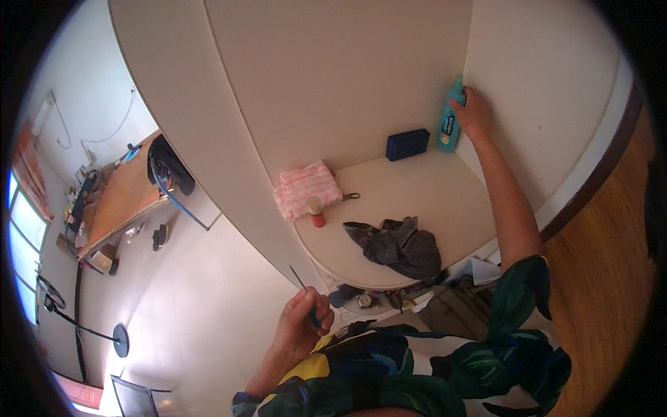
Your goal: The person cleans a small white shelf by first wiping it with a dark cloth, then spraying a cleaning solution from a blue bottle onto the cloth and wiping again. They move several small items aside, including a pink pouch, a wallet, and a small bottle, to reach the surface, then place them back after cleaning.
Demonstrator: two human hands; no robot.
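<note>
My right hand point(473, 117) is wrapped around the upper part of a teal plastic bottle point(449, 127) with a narrow cap. The bottle stands upright in the back corner of a cream shelf point(458, 182). Left of it, a dark blue rectangular case point(408, 144) leans near the back panel. Low in front of the shelf, my left hand point(305, 320) grips a screwdriver point(298, 278), its thin shaft pointing up and its dark handle mostly hidden by the fingers. A crumpled dark grey cloth point(398, 245) lies on the shelf's front part.
Pink-and-white folded cloth point(307, 187), a small red-based bottle point(316, 211) and a metal snap hook point(351, 196) occupy the shelf's left side. Small items fill a lower shelf point(375, 307). Across the room are a wooden table point(125, 190) and a shoe point(160, 237).
</note>
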